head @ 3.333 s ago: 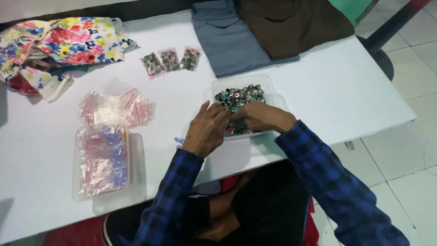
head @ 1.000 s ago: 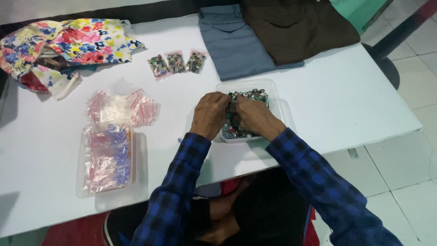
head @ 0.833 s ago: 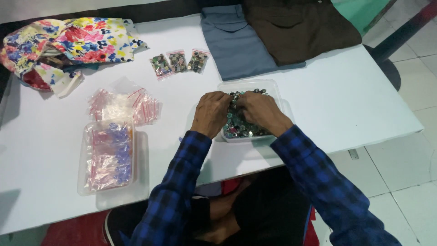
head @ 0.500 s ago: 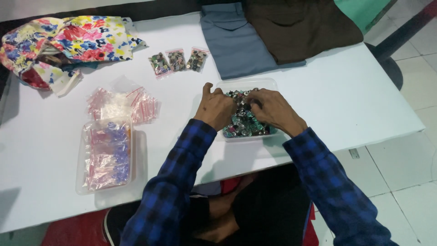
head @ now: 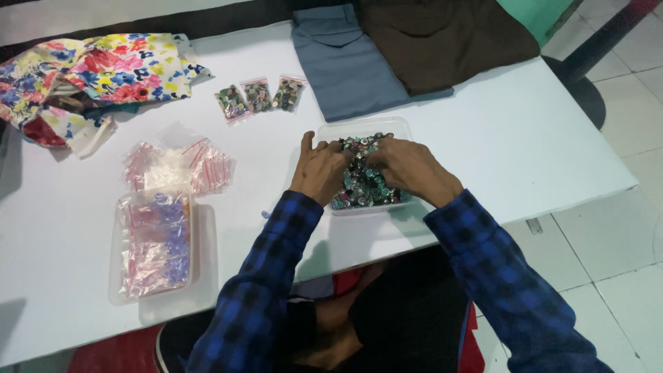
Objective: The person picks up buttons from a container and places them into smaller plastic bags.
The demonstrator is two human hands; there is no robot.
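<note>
A clear plastic tray (head: 400, 128) full of small multicoloured buttons (head: 364, 188) sits on the white table (head: 525, 152) in front of me. My left hand (head: 319, 170) rests on the tray's left side, fingers curled into the buttons. My right hand (head: 407, 166) lies over the right side, fingers also down among the buttons. What the fingertips pinch is hidden. Both sleeves are blue and black checked.
Three small zip bags filled with buttons (head: 260, 97) lie behind the tray. A pile of empty zip bags (head: 176, 166) and a clear tray of more bags (head: 153, 245) sit to the left. Floral cloth (head: 97, 72), grey cloth (head: 345, 59) and brown cloth (head: 442, 38) lie at the back.
Both hands stayed on the tray of buttons, shifting slightly: they were pressed together over its middle, and now sit a little apart with buttons showing between them.
</note>
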